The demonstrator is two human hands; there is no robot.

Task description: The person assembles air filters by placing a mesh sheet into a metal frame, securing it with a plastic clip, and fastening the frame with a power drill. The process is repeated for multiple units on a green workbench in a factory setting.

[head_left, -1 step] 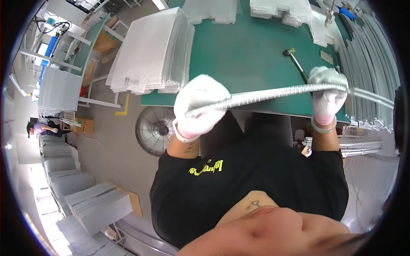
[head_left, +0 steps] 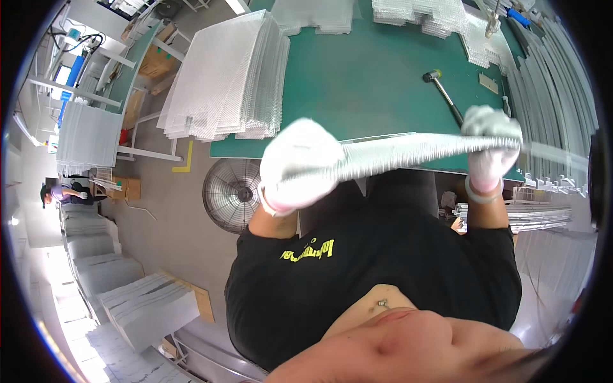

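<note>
Both my hands wear white gloves. Between them spans a pale, finely ribbed panel [head_left: 402, 154], seen nearly edge-on and tilted, above the near edge of the green table [head_left: 370, 83]. My left hand [head_left: 301, 165] is closed on its left end, my right hand [head_left: 490, 142] on it farther right. Past my right hand the panel's far end is blurred. A hammer [head_left: 445, 92] with a yellow-and-black head lies on the table just beyond my right hand, its handle end hidden by the glove.
A tall stack of similar pale panels [head_left: 217, 76] stands at the table's left, with more notched panels [head_left: 421, 16] at the back. Grey strips [head_left: 552, 108] line the right side. A floor fan [head_left: 236, 195] stands at my left; a person [head_left: 64, 193] is far left.
The panel has tilted, so more of its ribbed face shows. Both hands have shifted slightly toward me and still grip it.
</note>
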